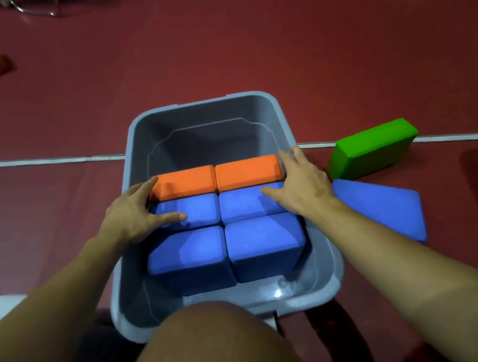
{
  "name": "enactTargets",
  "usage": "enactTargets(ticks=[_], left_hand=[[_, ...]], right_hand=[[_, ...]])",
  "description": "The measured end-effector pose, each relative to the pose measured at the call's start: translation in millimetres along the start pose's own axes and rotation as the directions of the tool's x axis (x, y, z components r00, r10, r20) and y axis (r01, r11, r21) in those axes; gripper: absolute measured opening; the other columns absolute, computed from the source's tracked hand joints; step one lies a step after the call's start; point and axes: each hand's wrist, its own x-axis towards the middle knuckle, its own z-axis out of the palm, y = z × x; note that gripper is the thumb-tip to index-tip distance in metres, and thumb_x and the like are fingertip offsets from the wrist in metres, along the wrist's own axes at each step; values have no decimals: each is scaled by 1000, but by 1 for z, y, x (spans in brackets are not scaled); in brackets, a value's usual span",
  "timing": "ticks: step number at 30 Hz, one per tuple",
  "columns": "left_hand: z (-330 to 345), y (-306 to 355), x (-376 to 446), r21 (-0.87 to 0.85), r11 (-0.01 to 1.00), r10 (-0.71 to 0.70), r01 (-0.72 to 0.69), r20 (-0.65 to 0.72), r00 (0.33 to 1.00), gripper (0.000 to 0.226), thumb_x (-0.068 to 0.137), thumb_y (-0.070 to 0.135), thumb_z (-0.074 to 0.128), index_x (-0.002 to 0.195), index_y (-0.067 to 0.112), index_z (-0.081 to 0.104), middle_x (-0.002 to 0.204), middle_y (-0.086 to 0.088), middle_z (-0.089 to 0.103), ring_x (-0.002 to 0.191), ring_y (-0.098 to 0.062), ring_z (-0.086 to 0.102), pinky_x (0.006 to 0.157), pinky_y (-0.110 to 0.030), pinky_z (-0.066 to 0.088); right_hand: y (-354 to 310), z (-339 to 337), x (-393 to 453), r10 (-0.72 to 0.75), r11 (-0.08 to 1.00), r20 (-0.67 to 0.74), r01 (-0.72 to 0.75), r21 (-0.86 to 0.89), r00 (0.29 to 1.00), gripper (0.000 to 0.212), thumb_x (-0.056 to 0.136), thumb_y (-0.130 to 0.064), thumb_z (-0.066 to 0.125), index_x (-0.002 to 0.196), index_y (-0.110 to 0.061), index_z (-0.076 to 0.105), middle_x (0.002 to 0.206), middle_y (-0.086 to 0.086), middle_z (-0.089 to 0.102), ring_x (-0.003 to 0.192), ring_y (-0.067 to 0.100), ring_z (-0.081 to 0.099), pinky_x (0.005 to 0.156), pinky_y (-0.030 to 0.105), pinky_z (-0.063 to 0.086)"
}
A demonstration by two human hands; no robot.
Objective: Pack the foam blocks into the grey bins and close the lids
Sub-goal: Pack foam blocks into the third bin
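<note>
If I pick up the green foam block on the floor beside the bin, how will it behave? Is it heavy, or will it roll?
The green block is probably light for its size, being foam. Its flat faces and brick shape suggest it will not roll, though it lies tilted and may tip flat when nudged. The matte, grainy surface likely gives a secure, non-slippery grip.

left hand (130, 212) bare, no glove | right hand (303, 183) bare | forearms sleeveless | knee uncovered
</note>
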Motion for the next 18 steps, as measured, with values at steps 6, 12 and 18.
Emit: enactTargets(ticks=[6, 12, 18], left_hand=[[10, 28, -17, -3, 1000, -8, 8, 95, 995, 141, 32, 105, 46, 152, 32, 32, 152, -1, 42, 134, -26, 46, 110, -45, 39], [-12, 106, 0, 260, 962, 36, -86, 192, 981, 129, 38, 98, 50, 145, 28, 42, 154, -8, 39, 143, -26, 33, 116, -47, 28], [-22, 226, 46, 297, 886, 268, -357, 298, 916, 108, 60, 83, 66, 149, 29, 37, 149, 1, 47, 136, -24, 44, 109, -38, 40]], right_hand=[[36, -9, -35, 49, 999, 16, -49, 7, 999, 88, 75, -61, 69, 147, -30, 30, 163, -5, 8, 127, 34, 50, 96, 44, 46], [47, -41, -31, 37, 998, -172, -44, -42, 984, 74, 75, -65, 61, 139, -32, 43, 124, -1, 63, 114, 32, 58, 87, 43, 47], [89, -58, 20, 58, 998, -382, -50, 32, 922, 57, 80, -68, 48, 121, -29, 54, 96, 2, 71, 93, 33, 66, 71, 40, 54]])
